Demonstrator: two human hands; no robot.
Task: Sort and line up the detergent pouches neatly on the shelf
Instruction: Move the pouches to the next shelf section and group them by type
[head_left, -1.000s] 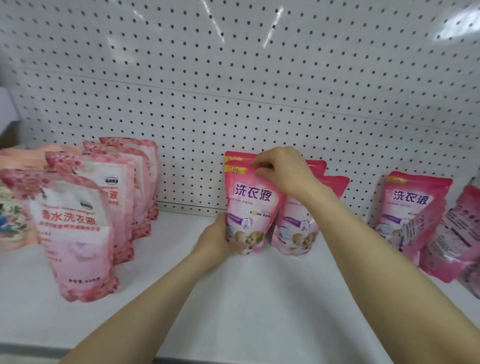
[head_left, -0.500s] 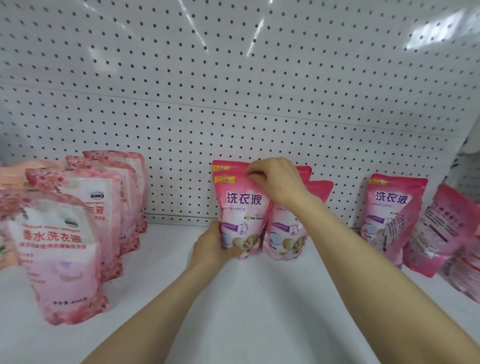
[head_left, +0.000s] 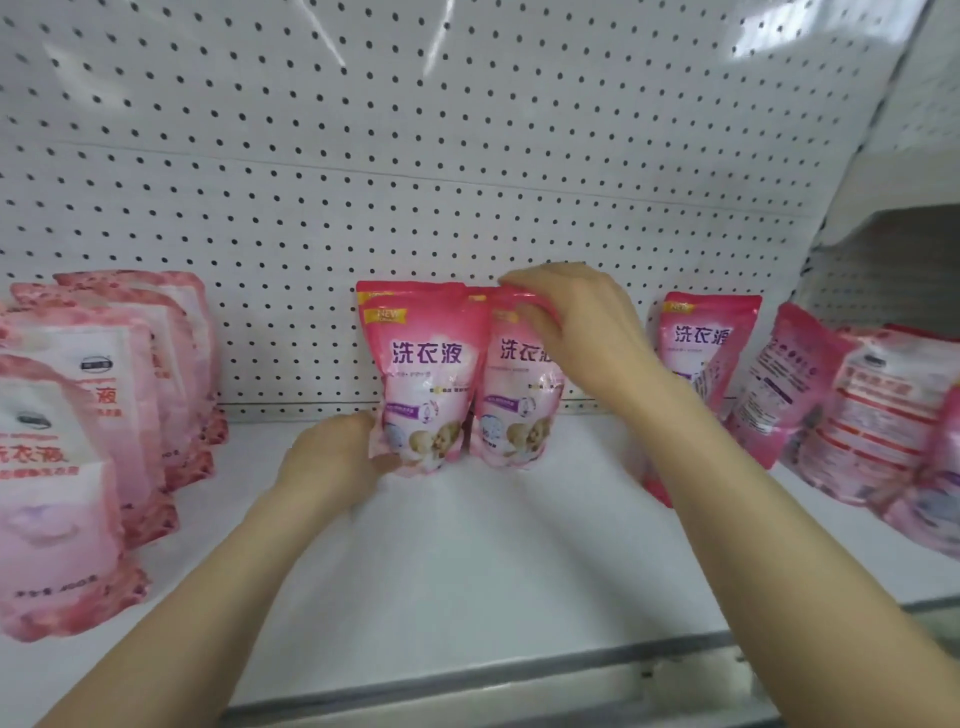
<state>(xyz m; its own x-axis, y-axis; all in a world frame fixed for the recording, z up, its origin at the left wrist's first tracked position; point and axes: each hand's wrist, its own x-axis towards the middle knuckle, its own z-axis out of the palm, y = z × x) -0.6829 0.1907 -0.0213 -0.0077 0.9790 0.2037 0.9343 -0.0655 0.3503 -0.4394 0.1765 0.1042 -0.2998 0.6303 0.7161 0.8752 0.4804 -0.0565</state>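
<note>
Head view: two pink pouches stand upright, touching side by side, at the back of the white shelf (head_left: 467, 571) against the pegboard (head_left: 467, 182); left hand (head_left: 332, 457) grips the bottom left corner of the left pouch (head_left: 426, 374), while right hand (head_left: 576, 332) pinches the top edge of the right pouch (head_left: 519, 410). Pale pouches (head_left: 78, 441) stand in a front-to-back row at far left, a third pouch (head_left: 706, 343) stands upright to the right behind the right forearm, and tilted pouches (head_left: 857, 415) lean in a loose bunch at far right.
</note>
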